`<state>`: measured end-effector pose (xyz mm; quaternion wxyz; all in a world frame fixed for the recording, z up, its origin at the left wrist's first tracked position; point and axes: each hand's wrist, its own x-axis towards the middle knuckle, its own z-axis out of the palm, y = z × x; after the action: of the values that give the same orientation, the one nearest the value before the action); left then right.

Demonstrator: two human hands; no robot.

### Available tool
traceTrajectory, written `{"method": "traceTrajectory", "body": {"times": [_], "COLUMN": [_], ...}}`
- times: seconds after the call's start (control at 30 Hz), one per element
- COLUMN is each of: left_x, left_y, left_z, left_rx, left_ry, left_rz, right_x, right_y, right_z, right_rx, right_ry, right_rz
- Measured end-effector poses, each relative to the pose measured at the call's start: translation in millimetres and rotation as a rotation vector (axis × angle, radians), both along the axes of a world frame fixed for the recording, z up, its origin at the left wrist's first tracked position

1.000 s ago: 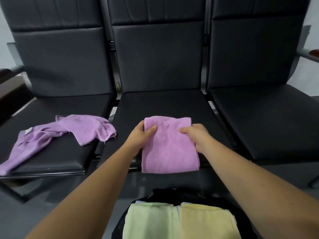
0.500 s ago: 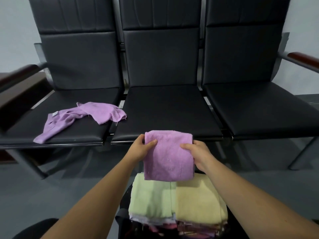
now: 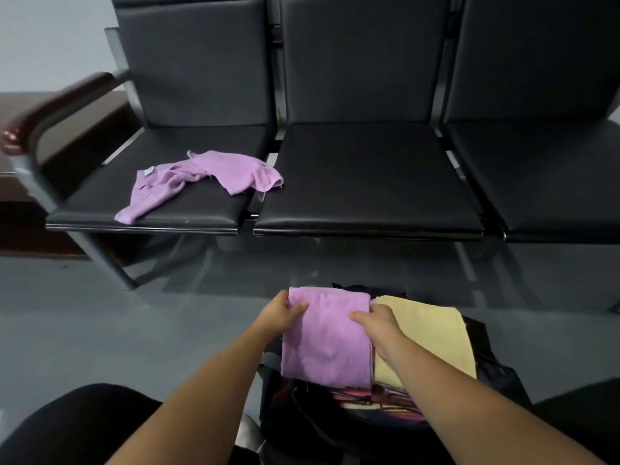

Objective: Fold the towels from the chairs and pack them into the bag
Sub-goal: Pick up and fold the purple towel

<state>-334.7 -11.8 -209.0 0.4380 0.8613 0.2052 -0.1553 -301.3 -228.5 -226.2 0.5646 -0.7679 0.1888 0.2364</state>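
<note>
Person from above: two arms, dark legwear.
Left hand and right hand bare; both forearms uncovered right to the frame edge. Plain black trouser cloth covers the knee at lower left; the dark mass at lower right is unclear.

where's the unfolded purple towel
In the head view the unfolded purple towel lies crumpled on the left chair seat, its right end by the gap to the middle chair seat.

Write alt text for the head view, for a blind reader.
The left hand and right hand hold a folded purple towel over a packed dark bag, beside a yellow towel. A crumpled purple towel lies on a black chair.
</note>
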Motion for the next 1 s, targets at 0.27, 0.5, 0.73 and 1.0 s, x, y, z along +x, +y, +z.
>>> {"method": "traceTrajectory", "body": {"times": [0.27, 0.5, 0.73, 1.0], "left_x": [16, 64, 112, 155], "left_y": [4, 31, 107, 165], "left_z": [-32, 37, 137, 156], "left_rx": [0.084, 0.153, 0.173, 0.381], "left_ry": [0.105, -0.135, -0.324, -0.356], "left_rz": [-0.006, -0.060, 0.027, 0.138], "right_x": [10, 74, 121, 182], "right_y": [5, 40, 86, 178], "right_z": [5, 78, 141, 175], "right_rx": [-0.660, -0.587, -0.652, -0.376], "right_ry": [-0.329, -0.502, -0.300, -0.648], "right_rz": [0.295, 0.287, 0.302, 0.501]}}
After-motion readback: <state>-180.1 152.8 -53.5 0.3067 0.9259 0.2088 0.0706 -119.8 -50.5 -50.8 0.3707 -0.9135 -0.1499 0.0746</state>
